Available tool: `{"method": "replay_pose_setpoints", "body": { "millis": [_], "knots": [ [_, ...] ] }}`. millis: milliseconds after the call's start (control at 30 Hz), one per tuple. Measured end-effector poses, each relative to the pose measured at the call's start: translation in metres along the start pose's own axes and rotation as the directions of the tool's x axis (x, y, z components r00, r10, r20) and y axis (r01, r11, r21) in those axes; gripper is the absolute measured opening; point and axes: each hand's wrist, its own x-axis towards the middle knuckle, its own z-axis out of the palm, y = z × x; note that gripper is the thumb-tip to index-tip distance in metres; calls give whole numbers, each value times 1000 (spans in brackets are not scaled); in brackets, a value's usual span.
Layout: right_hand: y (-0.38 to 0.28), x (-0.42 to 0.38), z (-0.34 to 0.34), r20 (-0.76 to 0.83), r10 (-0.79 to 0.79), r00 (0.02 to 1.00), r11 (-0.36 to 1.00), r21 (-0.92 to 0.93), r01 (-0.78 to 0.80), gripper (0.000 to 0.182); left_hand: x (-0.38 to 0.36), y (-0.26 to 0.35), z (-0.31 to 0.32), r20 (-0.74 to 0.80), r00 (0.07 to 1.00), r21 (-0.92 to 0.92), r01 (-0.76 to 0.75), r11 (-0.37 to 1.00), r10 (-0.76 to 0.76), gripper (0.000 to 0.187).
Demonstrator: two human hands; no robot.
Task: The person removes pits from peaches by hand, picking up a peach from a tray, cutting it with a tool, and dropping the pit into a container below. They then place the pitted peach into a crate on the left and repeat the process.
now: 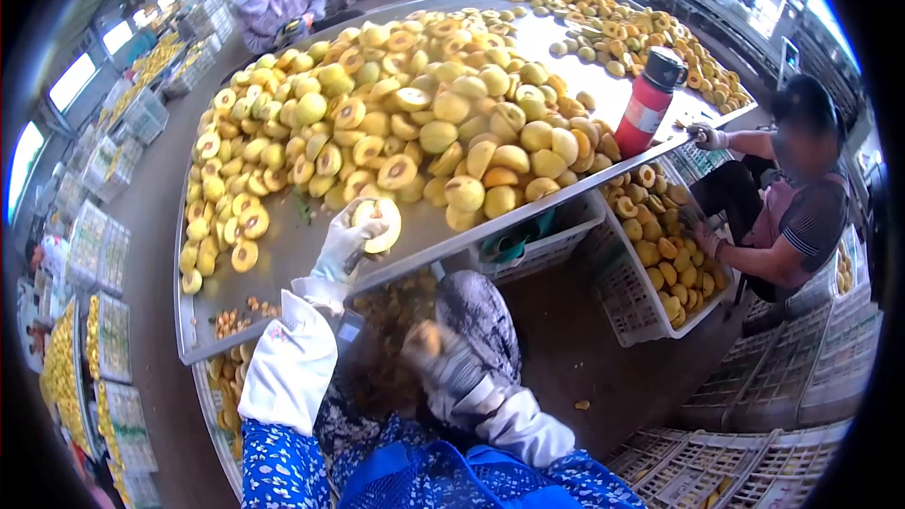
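My left hand point(341, 247), in a whitish glove, is closed on a yellow peach half point(380, 225) just above the near edge of the metal table point(396, 269). The cut face of this half is pale and turned upward. My right hand point(454, 365), in a grey glove, is low over my lap and smeared by motion. At its fingertips is a blurred brownish-yellow piece point(423, 339) that looks like a peach half. A large heap of peach halves point(396, 123) covers much of the table in front of my left hand.
A red bottle point(644, 104) stands at the table's right edge. Below it are crates, one full of peach halves point(665, 259). A co-worker point(792, 198) sits on the right, another point(273, 5) at the back left. Small scraps point(247, 316) lie on the near left corner. Stacked crates point(754, 396) stand behind.
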Motion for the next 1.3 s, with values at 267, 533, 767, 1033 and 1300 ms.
{"method": "replay_pose_setpoints", "body": {
  "millis": [267,533,767,1033,1300],
  "knots": [
    [-53,39,41,148,-537,831,550,-686,477,39,-87,-74,-26,-110,993,-470,-20,882,-35,47],
    [-33,40,62,231,-187,955,227,-936,270,43,-116,-109,-44,-236,961,248,-81,965,142,45],
    [0,34,68,178,-418,891,431,-824,367,19,-127,-131,-48,-296,955,-15,5,1000,-9,43],
    [13,-14,81,83,-28,996,839,-540,69,28,-136,-105,-39,-405,912,-450,-137,882,-65,48],
    [21,-3,59,178,-211,961,449,-856,257,29,-141,-123,-42,-317,946,-382,-189,905,64,58]
  ]
}}
